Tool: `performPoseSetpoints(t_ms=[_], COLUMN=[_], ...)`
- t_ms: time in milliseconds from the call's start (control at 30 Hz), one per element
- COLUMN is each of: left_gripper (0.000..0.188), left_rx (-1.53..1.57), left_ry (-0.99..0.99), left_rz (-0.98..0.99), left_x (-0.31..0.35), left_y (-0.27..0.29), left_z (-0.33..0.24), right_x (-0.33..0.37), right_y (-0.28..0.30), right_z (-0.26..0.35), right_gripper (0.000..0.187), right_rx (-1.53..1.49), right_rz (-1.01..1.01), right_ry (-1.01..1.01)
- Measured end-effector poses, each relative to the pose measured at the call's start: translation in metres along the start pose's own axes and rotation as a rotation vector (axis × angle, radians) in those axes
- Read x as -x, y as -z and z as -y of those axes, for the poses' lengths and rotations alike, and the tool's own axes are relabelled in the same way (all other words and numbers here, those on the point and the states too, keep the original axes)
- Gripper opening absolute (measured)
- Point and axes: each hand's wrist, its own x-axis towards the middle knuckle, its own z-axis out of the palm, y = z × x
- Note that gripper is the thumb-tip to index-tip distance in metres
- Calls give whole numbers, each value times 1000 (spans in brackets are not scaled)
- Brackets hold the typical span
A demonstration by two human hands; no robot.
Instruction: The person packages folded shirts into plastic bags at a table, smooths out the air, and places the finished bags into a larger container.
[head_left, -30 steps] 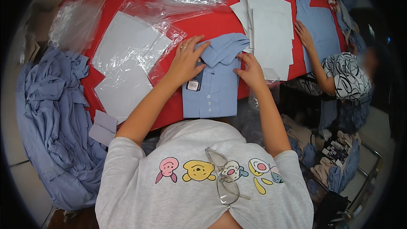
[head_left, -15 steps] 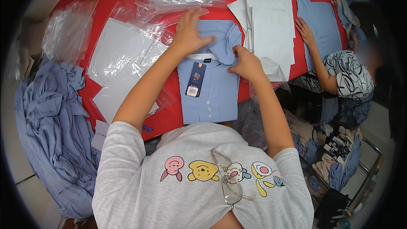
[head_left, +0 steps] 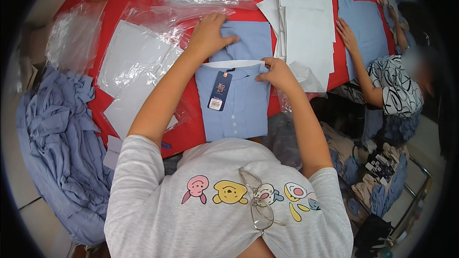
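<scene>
Left hand (head_left: 210, 36): spread, thumb over far flap of blue shirt (head_left: 248, 100) | Right hand (head_left: 276, 74): thumb and forefinger pinching the shirt beside its collar | Shirt: folded, near edge of red table (head_left: 190, 131), navy tag (head_left: 218, 91) on front | White sheets (head_left: 308, 43): stacked right | Co-worker's hand (head_left: 346, 34): far right, on blue cloth (head_left: 368, 24)

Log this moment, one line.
left hand: open, over far end of blue garment; right hand: touching garment's right edge; dark tag: on garment front; white sheet stack: right of garment
</scene>
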Motion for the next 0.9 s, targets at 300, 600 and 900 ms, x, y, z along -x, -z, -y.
performPoseSetpoints(t_ms=[300, 600, 900], left_gripper=[51, 24, 51], left_rx=[-110, -120, 107], left_ry=[-53, -635, -446], left_rz=[406, 155, 553], left_x=[-16, 62, 160], left_y=[8, 41, 8], left_z=[-12, -42, -7], right_x=[47, 110, 116], right_y=[14, 19, 19], right_z=[0, -13, -15], right_gripper=[28, 27, 20], right_rx=[-509, -692, -560], right_rz=[228, 217, 162], right_ry=[188, 198, 199])
